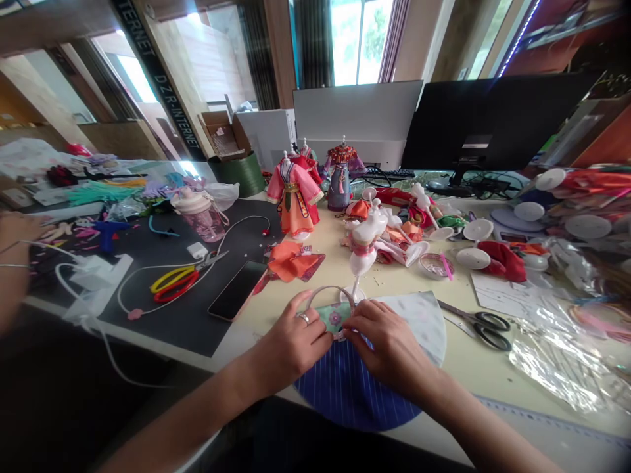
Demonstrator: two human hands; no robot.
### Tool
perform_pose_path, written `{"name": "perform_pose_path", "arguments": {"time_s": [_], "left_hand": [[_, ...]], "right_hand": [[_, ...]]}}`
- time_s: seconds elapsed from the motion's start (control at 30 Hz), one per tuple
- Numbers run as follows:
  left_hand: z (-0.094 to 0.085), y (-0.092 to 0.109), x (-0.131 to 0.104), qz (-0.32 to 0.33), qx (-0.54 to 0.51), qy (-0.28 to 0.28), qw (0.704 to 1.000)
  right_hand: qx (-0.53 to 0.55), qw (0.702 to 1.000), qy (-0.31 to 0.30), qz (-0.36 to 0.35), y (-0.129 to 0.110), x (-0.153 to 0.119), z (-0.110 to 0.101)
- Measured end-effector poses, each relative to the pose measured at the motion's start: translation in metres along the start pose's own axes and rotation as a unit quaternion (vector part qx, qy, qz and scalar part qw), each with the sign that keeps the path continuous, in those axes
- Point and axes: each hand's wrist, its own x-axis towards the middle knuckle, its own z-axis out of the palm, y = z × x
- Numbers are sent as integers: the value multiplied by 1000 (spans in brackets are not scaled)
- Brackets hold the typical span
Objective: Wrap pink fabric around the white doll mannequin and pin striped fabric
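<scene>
My left hand [293,338], with a ring on one finger, is closed on the top edge of a dark blue striped cloth [359,394]. Opposite it, my right hand [387,338] pinches the same edge, and the fingertips of both hands nearly meet. Between them shows a green floral piece [331,316]. A pale ribbon [326,289] arches up above this piece. Whitish cloth [419,322] spreads out flat under and beside my right hand. Just beyond the hands stands a small white doll mannequin [363,246] with a pink band around its waist.
Yellow-and-red-handled scissors [175,281] and a phone [237,290] lie on the left. Black-handled scissors [486,325] and clear plastic bags [557,361] are on the right. Dressed doll mannequins [292,197] stand behind. Another person's arm [14,263] reaches in at far left.
</scene>
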Motion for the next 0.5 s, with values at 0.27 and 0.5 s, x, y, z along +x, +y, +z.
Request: {"name": "perform_pose_path", "arguments": {"time_s": [0.27, 0.5], "left_hand": [[3, -2, -1, -36, -86, -15, 996], [3, -7, -8, -269, -300, 40, 915]], "right_hand": [[57, 997, 35, -24, 0, -2, -1], [152, 968, 200, -1, 2, 3, -26]]}}
